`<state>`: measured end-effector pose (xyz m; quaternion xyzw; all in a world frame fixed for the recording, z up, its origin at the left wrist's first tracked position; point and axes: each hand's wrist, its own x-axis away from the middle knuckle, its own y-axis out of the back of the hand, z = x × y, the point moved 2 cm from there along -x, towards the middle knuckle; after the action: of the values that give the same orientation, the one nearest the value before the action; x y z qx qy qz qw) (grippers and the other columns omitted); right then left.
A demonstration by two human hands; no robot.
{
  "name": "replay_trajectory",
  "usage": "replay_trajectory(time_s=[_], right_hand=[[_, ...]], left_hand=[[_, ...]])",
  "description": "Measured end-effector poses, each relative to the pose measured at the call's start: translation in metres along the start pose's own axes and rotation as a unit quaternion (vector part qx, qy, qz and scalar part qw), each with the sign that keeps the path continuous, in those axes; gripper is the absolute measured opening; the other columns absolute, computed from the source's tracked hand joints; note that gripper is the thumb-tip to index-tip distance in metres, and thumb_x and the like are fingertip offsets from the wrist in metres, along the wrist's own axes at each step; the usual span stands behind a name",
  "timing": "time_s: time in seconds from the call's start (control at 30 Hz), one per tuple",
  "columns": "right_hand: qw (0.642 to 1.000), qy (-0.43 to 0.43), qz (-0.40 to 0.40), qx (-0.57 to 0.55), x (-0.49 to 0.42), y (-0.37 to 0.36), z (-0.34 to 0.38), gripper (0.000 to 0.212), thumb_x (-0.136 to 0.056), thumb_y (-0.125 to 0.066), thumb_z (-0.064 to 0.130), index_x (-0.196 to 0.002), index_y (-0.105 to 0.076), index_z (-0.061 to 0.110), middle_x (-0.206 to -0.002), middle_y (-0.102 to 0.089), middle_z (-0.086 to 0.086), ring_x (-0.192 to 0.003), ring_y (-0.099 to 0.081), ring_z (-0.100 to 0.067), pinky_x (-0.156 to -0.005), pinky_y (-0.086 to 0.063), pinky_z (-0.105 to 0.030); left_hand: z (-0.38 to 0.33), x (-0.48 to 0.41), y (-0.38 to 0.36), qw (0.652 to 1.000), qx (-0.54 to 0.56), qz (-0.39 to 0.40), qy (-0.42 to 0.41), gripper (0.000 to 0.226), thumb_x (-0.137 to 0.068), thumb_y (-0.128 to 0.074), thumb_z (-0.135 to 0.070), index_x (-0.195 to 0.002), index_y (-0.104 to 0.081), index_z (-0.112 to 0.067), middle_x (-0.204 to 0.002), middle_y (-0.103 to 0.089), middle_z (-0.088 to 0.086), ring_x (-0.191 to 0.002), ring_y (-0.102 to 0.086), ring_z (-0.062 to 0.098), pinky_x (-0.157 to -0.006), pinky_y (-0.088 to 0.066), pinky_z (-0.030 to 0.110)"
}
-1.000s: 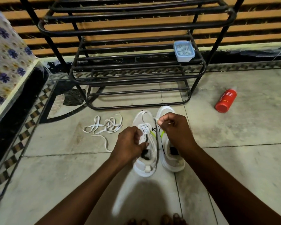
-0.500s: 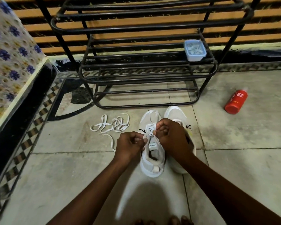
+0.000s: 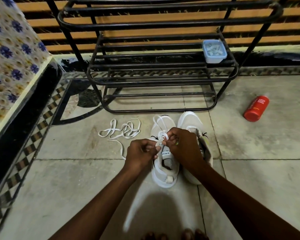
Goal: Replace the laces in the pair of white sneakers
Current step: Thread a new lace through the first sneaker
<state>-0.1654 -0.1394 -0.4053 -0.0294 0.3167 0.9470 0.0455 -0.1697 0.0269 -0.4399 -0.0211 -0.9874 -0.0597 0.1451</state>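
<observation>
White sneakers [image 3: 189, 121] — 2, side by side on floor, toes at 12 o'clock, heels toward person for reach. Left hand [image 3: 140, 151] and right hand [image 3: 184, 146] each pinch lace [image 3: 157, 120] over left sneaker [image 3: 164, 177] — likely threading eyelets. Spare lace [image 3: 128, 129] at 10 o'clock. Red bottle [image 3: 256, 108] at 2 o'clock: "FOAM BODY WASH". Tongue label unreadable.

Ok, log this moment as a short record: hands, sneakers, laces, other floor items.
left hand: pinches the threaded lace
right hand: pinches the same lace
left sneaker: on the tiles, being laced
right sneaker: beside it, partly behind the right hand
loose lace: tangled on the tiles, left of the sneakers
red bottle: lying on its side, far right
rack: black, behind the sneakers, blue tub on a shelf
</observation>
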Motion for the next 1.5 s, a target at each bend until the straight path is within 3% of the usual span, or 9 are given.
replay_trajectory(time_s=[0.13,0.43,0.7,0.83,0.93,1.07,1.17,1.33,1.5], right_hand=[[1.0,0.003,0.007,0.029,-0.001,-0.002,0.001,0.024,-0.077,-0.081,0.011,-0.07,-0.062,0.024,-0.059,-0.058,0.014,-0.058,-0.057,0.001,-0.059,-0.034,-0.007],[0.992,0.066,-0.041,0.097,0.0,-0.007,0.001,0.017,-0.075,-0.078,0.015,-0.072,-0.063,0.021,-0.06,-0.064,0.003,-0.06,-0.063,-0.022,-0.061,-0.05,-0.034],[0.989,0.082,0.005,0.122,-0.004,-0.009,-0.003,0.014,-0.071,-0.077,0.019,-0.07,-0.063,0.018,-0.059,-0.062,0.001,-0.061,-0.061,-0.024,-0.059,-0.047,-0.035],[0.995,0.052,-0.017,0.086,-0.004,-0.009,-0.003,0.017,-0.069,-0.079,0.014,-0.067,-0.063,0.017,-0.057,-0.061,0.002,-0.057,-0.06,-0.018,-0.057,-0.043,-0.028],[0.998,0.0,-0.025,0.054,-0.006,-0.011,-0.006,0.016,-0.07,-0.079,0.014,-0.067,-0.064,0.018,-0.058,-0.062,0.006,-0.058,-0.062,-0.012,-0.06,-0.048,-0.028],[0.983,0.101,0.024,0.152,-0.005,-0.011,0.003,0.006,-0.07,-0.07,0.019,-0.073,-0.066,0.017,-0.063,-0.064,-0.003,-0.064,-0.064,-0.03,-0.062,-0.051,-0.038],[0.967,0.155,0.035,0.199,-0.003,-0.013,0.004,0.01,-0.066,-0.064,0.02,-0.072,-0.066,0.012,-0.061,-0.062,-0.01,-0.063,-0.062,-0.036,-0.059,-0.05,-0.041],[0.999,-0.008,-0.008,0.049,-0.007,-0.011,-0.005,0.007,-0.071,-0.076,0.017,-0.072,-0.069,0.016,-0.067,-0.071,0.002,-0.068,-0.068,-0.017,-0.068,-0.054,-0.037],[0.998,-0.064,-0.023,-0.005,-0.008,-0.012,-0.002,0.018,-0.065,-0.084,0.015,-0.069,-0.066,0.017,-0.058,-0.067,0.008,-0.06,-0.066,-0.004,-0.061,-0.05,-0.026]], left_hand=[[0.001,-0.001,0.0,1.0,-0.001,0.002,-0.003,0.005,-0.085,-0.081,-0.006,-0.087,-0.077,-0.005,-0.068,-0.071,0.005,-0.057,-0.067,0.016,-0.062,-0.056,0.026],[0.004,-0.001,-0.002,0.998,-0.031,0.008,-0.055,0.004,-0.085,-0.082,-0.01,-0.086,-0.079,-0.009,-0.073,-0.074,0.015,-0.062,-0.068,0.022,-0.067,-0.057,0.038],[0.007,-0.007,0.0,0.994,-0.078,-0.005,-0.074,0.006,-0.084,-0.082,-0.01,-0.081,-0.077,-0.011,-0.07,-0.071,0.016,-0.065,-0.07,0.03,-0.071,-0.058,0.053],[0.005,-0.008,0.001,0.989,-0.111,0.004,-0.092,0.009,-0.083,-0.082,-0.015,-0.078,-0.075,-0.015,-0.067,-0.07,0.01,-0.067,-0.07,0.035,-0.069,-0.058,0.052],[0.001,-0.009,0.002,0.99,-0.104,0.025,-0.088,0.011,-0.084,-0.082,-0.01,-0.078,-0.074,-0.014,-0.063,-0.068,0.005,-0.062,-0.069,0.026,-0.068,-0.058,0.054],[-0.003,-0.008,0.002,0.993,-0.079,0.044,-0.077,0.007,-0.086,-0.079,-0.003,-0.081,-0.074,-0.006,-0.062,-0.066,0.002,-0.062,-0.065,0.017,-0.065,-0.056,0.043],[-0.005,-0.005,0.0,0.995,-0.061,0.04,-0.07,0.009,-0.087,-0.077,0.0,-0.081,-0.075,-0.006,-0.063,-0.066,0.001,-0.062,-0.062,0.014,-0.064,-0.05,0.033],[-0.006,-0.004,0.0,0.996,-0.048,0.038,-0.057,0.005,-0.087,-0.08,-0.006,-0.088,-0.076,-0.004,-0.065,-0.067,0.001,-0.062,-0.063,0.012,-0.063,-0.054,0.031],[-0.007,-0.003,-0.002,0.997,-0.054,0.045,-0.043,0.01,-0.09,-0.077,-0.008,-0.097,-0.074,-0.002,-0.075,-0.067,0.007,-0.067,-0.065,0.017,-0.073,-0.059,0.041]])
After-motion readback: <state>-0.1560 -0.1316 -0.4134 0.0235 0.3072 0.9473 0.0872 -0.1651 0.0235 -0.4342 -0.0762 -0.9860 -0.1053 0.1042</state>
